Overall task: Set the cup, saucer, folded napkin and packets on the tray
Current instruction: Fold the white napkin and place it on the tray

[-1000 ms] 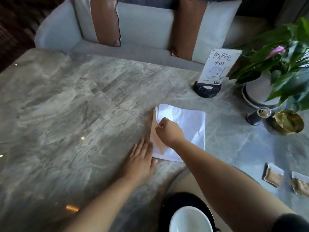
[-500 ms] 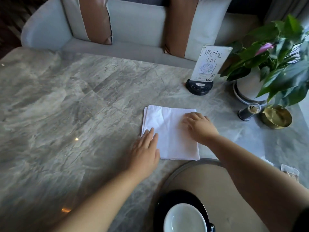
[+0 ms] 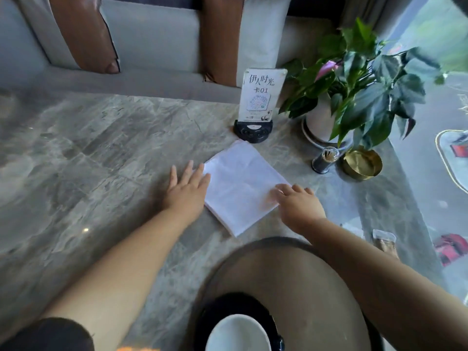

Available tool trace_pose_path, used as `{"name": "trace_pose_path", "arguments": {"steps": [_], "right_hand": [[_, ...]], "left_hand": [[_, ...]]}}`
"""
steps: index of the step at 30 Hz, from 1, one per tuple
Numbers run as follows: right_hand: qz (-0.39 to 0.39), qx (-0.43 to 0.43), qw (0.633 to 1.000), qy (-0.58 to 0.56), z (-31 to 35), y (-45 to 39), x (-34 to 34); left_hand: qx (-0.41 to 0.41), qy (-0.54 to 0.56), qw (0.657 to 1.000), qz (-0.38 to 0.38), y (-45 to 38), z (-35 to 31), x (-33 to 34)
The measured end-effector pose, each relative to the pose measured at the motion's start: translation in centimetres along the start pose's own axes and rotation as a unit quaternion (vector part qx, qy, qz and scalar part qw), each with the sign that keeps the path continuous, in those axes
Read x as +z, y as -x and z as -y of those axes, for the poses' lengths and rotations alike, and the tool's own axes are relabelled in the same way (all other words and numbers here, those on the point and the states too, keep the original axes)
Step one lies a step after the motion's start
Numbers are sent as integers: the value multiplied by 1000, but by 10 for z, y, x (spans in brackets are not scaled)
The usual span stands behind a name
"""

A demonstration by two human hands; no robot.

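- Left hand: flat on the bench, fingers spread, touching napkin's left corner.
- Folded napkin: white, mid-bench, off the tray.
- Cup on black saucer, on tray at near edge.
- Sign reads "卡01".
- Right hand: fingers splayed on napkin's right corner.
- Packets: near right edge.

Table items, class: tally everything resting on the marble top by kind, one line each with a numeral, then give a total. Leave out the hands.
Napkin: 1
Tray: 1
Cup: 1
Saucer: 1
Packets: 1 clearly visible; others may be hidden by the arm
Sign stand: 1
Potted plant: 1
Toothpick holder: 1
Gold dish: 1
Total: 9
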State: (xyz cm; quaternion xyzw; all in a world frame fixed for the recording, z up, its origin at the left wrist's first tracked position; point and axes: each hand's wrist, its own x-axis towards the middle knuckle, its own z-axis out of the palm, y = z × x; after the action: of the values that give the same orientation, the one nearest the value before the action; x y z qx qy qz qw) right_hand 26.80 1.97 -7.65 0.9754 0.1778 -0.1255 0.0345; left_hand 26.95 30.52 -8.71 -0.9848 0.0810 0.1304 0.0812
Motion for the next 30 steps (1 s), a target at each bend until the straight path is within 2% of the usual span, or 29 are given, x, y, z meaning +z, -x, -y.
{"name": "trace_pose_path", "arguments": {"steps": [4,8,10,16,22,26,30], "right_hand": [[0,-7,1000,3,-13,24,8],[-43,-59,997,-19,-35,34,9],[-49,-82,995,-21,-42,31,8],[-60,-165,984,-17,-33,6,-2],[-133,-193,972,-34,-31,3,-9],[-180,-187,962,-82,-34,18,-13],[-195,-175,956,-131,-40,39,-17]], "left_hand": [[8,46,999,-17,-14,-38,-9],[123,115,985,-28,23,-66,10],[156,108,982,-16,45,-67,22],[159,56,986,-16,70,-53,33],[155,64,986,-28,75,-46,22],[190,95,971,-106,80,-42,17],[202,187,946,-169,80,-41,15]]}}
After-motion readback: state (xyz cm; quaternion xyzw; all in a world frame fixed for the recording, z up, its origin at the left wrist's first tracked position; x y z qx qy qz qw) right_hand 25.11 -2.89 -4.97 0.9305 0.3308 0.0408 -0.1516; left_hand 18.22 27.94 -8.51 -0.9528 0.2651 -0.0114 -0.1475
